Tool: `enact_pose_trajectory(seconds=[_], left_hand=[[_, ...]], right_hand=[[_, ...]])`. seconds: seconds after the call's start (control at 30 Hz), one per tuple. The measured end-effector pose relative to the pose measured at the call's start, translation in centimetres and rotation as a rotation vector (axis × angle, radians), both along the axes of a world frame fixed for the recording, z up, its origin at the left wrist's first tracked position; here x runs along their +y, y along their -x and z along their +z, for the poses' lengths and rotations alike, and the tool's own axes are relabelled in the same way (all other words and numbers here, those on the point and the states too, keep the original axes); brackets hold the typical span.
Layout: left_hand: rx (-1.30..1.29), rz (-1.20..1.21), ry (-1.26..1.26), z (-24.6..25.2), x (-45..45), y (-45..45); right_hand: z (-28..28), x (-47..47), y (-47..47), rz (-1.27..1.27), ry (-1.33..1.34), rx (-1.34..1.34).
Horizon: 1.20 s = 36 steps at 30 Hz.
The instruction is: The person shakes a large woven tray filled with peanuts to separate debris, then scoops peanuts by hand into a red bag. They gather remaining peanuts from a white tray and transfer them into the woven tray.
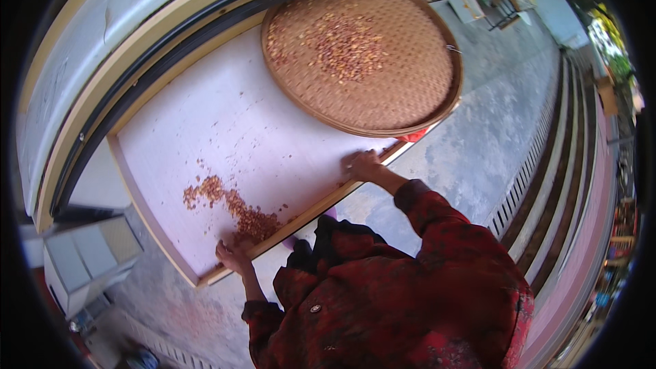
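My left hand (233, 256) is at the near rim of a shallow white board with a wooden rim (179, 97), beside a heap of reddish-brown kernels (256, 220). A looser trail of kernels runs up and left from the heap. Further right along the same rim is my right hand (363, 165), blurred, its fingers bent low over the board. Blur hides whether either hand grips kernels. A round woven bamboo tray (410, 82) rests over the board's far right part, with red and yellow kernels (348, 48) spread on it.
Something red (412, 136) shows under the bamboo tray's edge. A long wood-and-black frame (148, 51) borders the board's far side. Grey concrete floor (410, 220) lies below, with a slotted drain (528, 164) and steps (558, 179) at right. A pale cabinet-like box (87, 261) stands at left.
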State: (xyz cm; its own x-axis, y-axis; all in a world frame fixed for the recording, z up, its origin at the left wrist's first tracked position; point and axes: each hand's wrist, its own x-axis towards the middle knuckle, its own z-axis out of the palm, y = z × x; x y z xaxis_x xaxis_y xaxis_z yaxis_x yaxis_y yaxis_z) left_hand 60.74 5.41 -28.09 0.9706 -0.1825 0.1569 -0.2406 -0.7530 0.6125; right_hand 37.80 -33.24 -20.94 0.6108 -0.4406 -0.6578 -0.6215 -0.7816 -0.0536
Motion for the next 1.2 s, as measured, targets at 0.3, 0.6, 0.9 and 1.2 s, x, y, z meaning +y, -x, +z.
enact_pose_trajectory(seconds=[0.3, 0.6, 0.9, 1.2], left_hand=[[0.101, -0.355, 0.014, 0.5, 2.2, 0.0], [0.077, -0.503, -0.064, 0.1, 3.5, -1.2], [0.335, -0.436, -0.127, -2.0, 3.8, -3.4], [0.32, -0.467, -0.066, -1.3, 3.4, -2.7]], right_hand=[[-4.5, 8.4, -6.5, -0.27, -0.073, -0.084], [-2.6, 6.3, -3.9, -0.423, 0.274, -0.28], [-4.8, -4.1, 3.8, -0.544, 0.387, 0.041], [-4.5, -3.7, 2.2, -0.416, 0.371, 0.095]])
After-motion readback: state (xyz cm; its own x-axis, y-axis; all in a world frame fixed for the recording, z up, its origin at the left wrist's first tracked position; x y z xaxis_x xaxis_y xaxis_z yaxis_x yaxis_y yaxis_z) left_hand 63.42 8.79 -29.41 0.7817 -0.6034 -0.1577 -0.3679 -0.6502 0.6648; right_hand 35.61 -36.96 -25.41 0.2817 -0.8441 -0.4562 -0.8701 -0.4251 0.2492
